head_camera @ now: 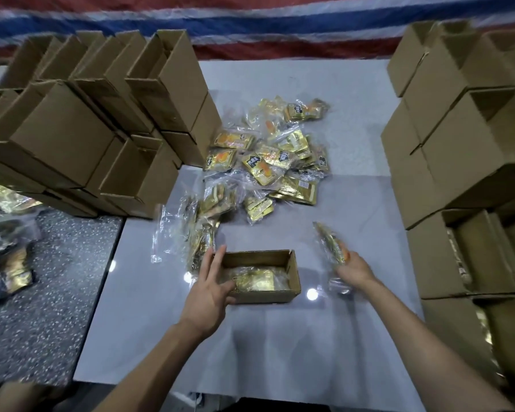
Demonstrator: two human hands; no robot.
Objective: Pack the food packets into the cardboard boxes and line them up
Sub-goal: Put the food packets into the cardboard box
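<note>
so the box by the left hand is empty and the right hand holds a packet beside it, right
Not quite: the box is not empty. The head view shows gold packets lying inside it. The rest holds: the left hand rests at its left end, and the right hand holds a packet beside it.

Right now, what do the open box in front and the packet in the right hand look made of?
Open box: matte brown cardboard, raw cut edges. Packet in the right hand: clear glossy plastic wrap over shiny gold, foil-like film, judging by glare; blurred, so uncertain.
</note>
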